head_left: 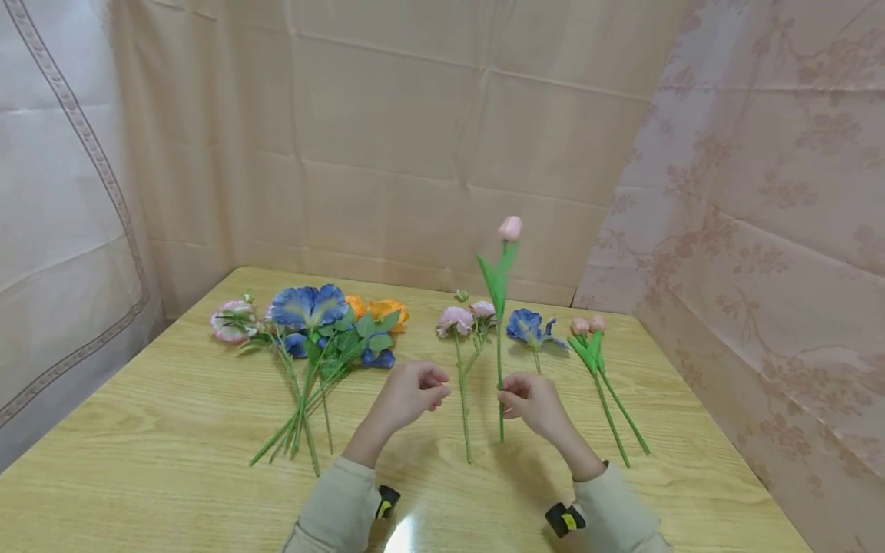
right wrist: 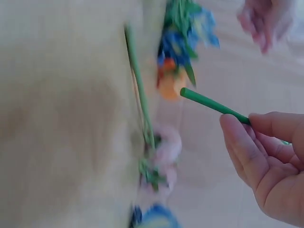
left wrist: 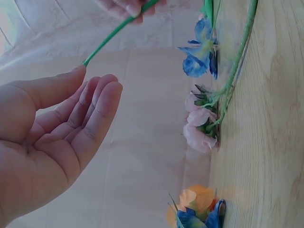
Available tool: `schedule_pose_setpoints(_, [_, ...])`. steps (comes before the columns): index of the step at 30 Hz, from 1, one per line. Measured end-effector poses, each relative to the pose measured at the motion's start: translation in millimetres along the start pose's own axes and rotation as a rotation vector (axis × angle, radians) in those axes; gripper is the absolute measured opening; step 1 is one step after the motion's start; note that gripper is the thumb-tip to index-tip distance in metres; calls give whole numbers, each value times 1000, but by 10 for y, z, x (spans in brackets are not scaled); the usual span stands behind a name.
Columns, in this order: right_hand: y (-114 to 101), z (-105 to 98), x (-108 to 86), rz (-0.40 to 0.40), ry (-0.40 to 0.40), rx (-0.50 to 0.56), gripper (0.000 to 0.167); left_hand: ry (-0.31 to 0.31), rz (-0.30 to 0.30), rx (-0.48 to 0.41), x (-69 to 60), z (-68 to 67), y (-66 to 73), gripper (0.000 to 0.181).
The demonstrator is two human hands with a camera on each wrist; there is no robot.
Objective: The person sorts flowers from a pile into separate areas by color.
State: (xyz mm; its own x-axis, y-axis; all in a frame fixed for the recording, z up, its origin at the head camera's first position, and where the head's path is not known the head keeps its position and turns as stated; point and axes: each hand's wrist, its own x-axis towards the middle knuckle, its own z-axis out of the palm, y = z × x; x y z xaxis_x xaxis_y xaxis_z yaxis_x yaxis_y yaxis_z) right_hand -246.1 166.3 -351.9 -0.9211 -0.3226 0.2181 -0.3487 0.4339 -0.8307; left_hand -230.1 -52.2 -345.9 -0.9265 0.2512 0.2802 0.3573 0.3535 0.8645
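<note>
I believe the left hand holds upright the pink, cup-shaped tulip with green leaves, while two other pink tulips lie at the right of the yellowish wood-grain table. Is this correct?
Not the left hand: the head view shows the right hand pinching the upright pink tulip by its stem. The two other pink tulips do lie at the right of the wood-grain table.

In the left wrist view, the top edge crops the tulip [left wrist: 111, 36] (bloom included) and right hand [left wrist: 124, 8].

Smooth tulip stem [right wrist: 204, 100], probably plastic though blurred; glossy wood-grain tabletop [head_left: 173, 430]; creased cloth backdrop [head_left: 387, 138].
</note>
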Motion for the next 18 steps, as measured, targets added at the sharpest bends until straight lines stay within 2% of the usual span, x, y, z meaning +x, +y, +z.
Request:
schedule_pose_setpoints(4, [96, -367, 15, 74, 60, -19, 10, -11, -4, 5, -3, -10, -8, 11])
schedule_pose_setpoints(8, [222, -713, -5, 157, 111, -84, 16, -12, -8, 24, -4, -24, -5, 8])
schedule_pose_setpoints(13, [403, -1002, -96, 258, 95, -184, 18, -16, -12, 49, -11, -36, 0, 9])
schedule_pose_setpoints(18, [554, -1139, -146, 323, 60, -229, 8, -28, 0, 64, -6, -34, -12, 7])
